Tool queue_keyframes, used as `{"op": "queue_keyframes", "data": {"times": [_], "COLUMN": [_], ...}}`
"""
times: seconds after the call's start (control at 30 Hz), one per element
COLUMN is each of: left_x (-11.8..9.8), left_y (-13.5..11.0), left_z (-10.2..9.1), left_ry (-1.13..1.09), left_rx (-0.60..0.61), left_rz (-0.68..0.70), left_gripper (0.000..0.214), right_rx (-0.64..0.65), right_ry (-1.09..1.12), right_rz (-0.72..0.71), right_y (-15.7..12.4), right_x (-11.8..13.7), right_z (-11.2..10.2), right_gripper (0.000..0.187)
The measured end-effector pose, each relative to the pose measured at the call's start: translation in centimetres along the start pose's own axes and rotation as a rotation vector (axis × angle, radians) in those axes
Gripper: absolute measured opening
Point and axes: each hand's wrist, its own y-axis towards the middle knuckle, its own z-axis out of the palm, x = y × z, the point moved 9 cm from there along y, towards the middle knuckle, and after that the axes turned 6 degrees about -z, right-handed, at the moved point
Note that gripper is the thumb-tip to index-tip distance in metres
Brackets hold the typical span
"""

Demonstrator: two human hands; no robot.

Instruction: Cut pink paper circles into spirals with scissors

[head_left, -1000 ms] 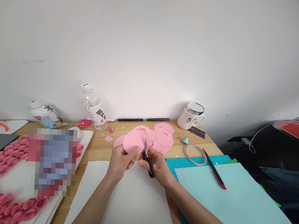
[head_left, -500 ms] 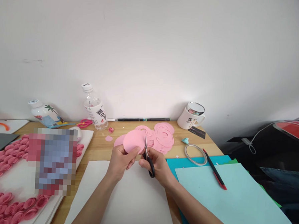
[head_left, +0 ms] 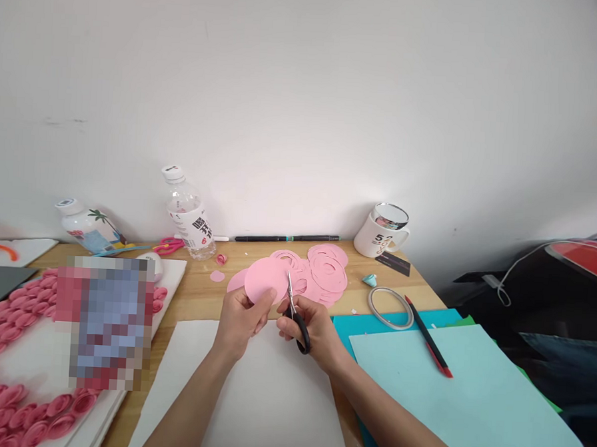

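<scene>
Between the thumb and fingers of my left hand [head_left: 241, 317] is a flat pink paper circle [head_left: 265, 278], held by its lower edge. My right hand [head_left: 313, 328] grips black-handled scissors [head_left: 300, 327], with the blades pointing up beside the circle's right edge. Whether the blades touch the paper I cannot tell. Behind both hands lies a heap of pink paper circles and rings [head_left: 326, 271], partly covered by the held circle. Beneath my forearms a large white sheet [head_left: 264, 395] rests on the wooden table [head_left: 204, 298].
A clear bottle [head_left: 191, 218] and a white mug [head_left: 382, 231] stand by the wall. Right of my hands are a tape roll [head_left: 391, 308], a black-red pen [head_left: 428, 337] and a pale blue sheet [head_left: 460, 392]. Pink paper roses [head_left: 6, 401] line a white board at left.
The pink circle has shifted slightly left in my left hand. The scissors' blades have tilted a little left. Other things stay in place.
</scene>
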Motion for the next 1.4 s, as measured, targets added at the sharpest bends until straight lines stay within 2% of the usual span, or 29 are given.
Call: {"op": "queue_keyframes", "data": {"times": [0.2,0.47,1.4], "left_x": [0.2,0.2,0.2], "left_y": [-0.1,-0.2,0.0], "left_z": [0.0,0.1,-0.3], "left_ry": [0.016,0.061,0.033], "left_rx": [-0.007,-0.007,-0.028], "left_rz": [-0.012,-0.051,-0.040], "left_gripper": [0.041,0.043,0.043], "right_rx": [0.041,0.038,0.017], "right_ry": [0.026,0.004,0.009], "right_rz": [-0.019,-0.085,-0.011], "right_y": [0.0,0.1,0.0], "right_x": [-0.3,0.8,0.2], "right_z": [0.5,0.4,0.3], "right_gripper": [0.038,0.040,0.036]}}
